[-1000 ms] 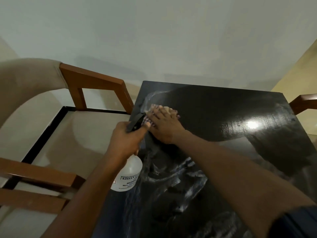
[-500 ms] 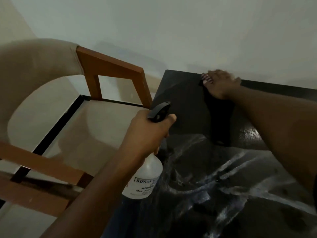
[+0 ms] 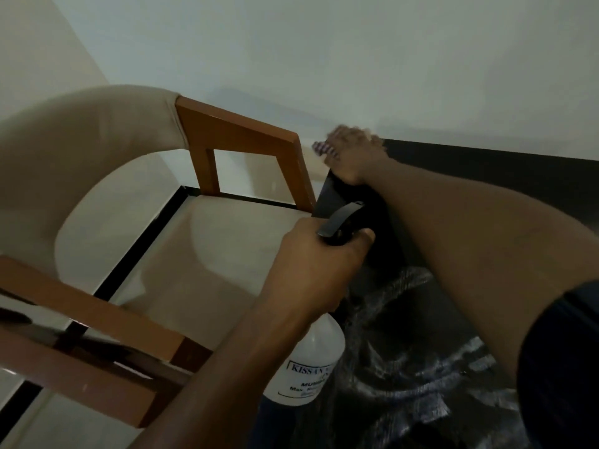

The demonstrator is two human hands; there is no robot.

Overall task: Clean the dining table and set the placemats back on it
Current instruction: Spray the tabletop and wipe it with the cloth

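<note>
Left hand, fingers tight around spray bottle; right hand, fingers on cloth at table corner, curl unclear

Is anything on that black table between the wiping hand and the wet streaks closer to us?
Nothing visible does. The right hand and cloth are at the far corner of the table, the streaks nearer; the left hand grips the spray bottle at its edge.

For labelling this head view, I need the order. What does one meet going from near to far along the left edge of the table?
Spray bottle → left hand gripping its top → right hand → cloth, at the far corner of the table.
</note>
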